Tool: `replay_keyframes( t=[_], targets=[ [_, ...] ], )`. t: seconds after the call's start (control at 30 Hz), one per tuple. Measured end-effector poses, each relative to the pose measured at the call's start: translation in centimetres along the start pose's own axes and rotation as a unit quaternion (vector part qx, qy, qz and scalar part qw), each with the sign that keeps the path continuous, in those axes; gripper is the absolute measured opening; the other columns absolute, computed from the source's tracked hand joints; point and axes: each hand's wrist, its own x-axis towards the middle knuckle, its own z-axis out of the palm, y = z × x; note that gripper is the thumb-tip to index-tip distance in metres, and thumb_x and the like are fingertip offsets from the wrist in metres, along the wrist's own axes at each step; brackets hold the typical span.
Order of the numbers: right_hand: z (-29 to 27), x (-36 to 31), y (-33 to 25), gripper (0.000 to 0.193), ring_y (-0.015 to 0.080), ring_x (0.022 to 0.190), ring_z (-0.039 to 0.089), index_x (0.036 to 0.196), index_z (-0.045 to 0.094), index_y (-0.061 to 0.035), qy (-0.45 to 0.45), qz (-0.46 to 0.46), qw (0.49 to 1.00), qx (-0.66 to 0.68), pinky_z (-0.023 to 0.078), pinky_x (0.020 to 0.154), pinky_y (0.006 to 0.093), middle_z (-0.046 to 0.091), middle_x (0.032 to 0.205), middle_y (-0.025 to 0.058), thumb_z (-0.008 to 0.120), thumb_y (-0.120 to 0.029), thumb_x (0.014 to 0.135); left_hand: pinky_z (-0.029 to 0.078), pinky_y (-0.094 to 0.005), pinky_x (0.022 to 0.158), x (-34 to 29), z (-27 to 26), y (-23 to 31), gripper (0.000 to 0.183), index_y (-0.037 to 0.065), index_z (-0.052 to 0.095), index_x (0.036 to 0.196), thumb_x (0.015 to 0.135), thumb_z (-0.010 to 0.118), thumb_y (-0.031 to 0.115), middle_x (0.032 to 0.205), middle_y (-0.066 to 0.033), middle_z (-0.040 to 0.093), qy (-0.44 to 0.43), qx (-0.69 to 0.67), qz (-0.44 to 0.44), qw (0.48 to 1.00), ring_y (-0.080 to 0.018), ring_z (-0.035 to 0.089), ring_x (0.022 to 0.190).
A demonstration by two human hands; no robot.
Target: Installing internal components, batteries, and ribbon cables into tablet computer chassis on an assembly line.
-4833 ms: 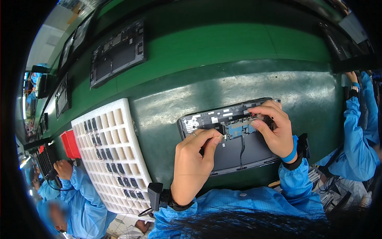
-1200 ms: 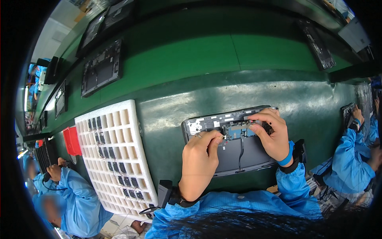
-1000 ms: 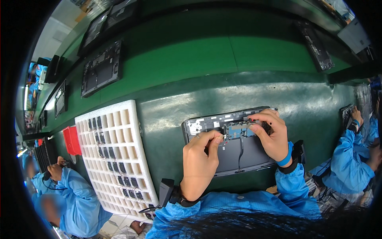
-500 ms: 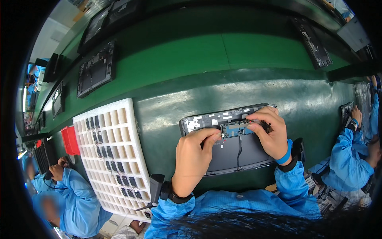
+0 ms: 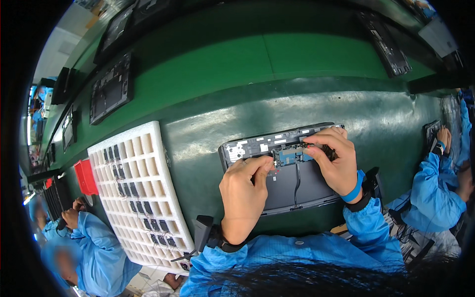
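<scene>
Head view: we judge the board (image 5: pixel 291 156) could slip or strain the cable (image 5: pixel 297 185) if the right hand (image 5: pixel 338 157) tilts it unevenly. It lies over the case (image 5: pixel 278 196), right end between right thumb and forefinger, slightly parted and apparently gripping. The left hand (image 5: pixel 243 194) pinches fingertips together at the board's left end; whether they hold anything, we cannot tell.

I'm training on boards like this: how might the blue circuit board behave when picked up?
The blue circuit board is probably stiff, being a flat panel; likely fragile, as its surface is uncovered; and perhaps light, since the right hand pinches its right end between fingertips.
</scene>
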Motion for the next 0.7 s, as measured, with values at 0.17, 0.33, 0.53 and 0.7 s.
replay_keyframes(
  t=[0.17,0.33,0.53,0.7],
  targets=[
    [-0.2,-0.2,0.1,0.017,0.0223,0.087,0.064,0.106,0.082,-0.0068,-0.002,0.004,1.0,0.001,0.038,0.097,0.0382,0.077,0.094,0.0059,0.085,-0.008,0.089,0.057,-0.0292,0.074,0.8,-1.2,-0.8,0.012,-0.002,0.081,0.108,0.099,0.075,0.003,0.09,-0.0135,0.082,-0.073,-0.067,-0.016,0.995,-0.0153,0.074,0.078],
    [-0.3,-0.1,0.1,0.016,0.0219,0.087,0.064,0.104,0.083,-0.0074,-0.003,-0.012,1.0,0.009,0.037,0.096,0.0386,0.077,0.093,0.0055,0.085,-0.008,0.089,0.059,-0.0299,0.076,0.9,-1.6,-0.7,0.011,-0.003,0.081,0.107,0.099,0.075,0.001,0.092,-0.0145,0.082,-0.081,-0.054,-0.015,0.995,-0.0176,0.076,0.08],
    [-0.2,0.1,0.3,0.016,0.021,0.084,0.062,0.104,0.083,-0.0079,-0.012,-0.028,1.0,0.002,0.037,0.094,0.0378,0.077,0.092,0.0054,0.085,-0.008,0.088,0.059,-0.0311,0.075,0.7,-1.4,-0.5,0.009,-0.003,0.082,0.104,0.096,0.077,0.001,0.091,-0.0157,0.082,-0.073,-0.024,0.001,0.997,-0.0218,0.078,0.078],
    [-0.2,0.1,0.3,0.016,0.021,0.083,0.062,0.104,0.083,-0.0079,-0.006,-0.027,1.0,0.0,0.037,0.093,0.0375,0.077,0.091,0.0054,0.085,-0.007,0.088,0.059,-0.0312,0.073,0.6,-0.8,-0.1,0.008,-0.002,0.081,0.102,0.096,0.078,0.001,0.091,-0.0162,0.082,-0.055,-0.004,-0.004,0.998,-0.0225,0.078,0.077]
  ],
)
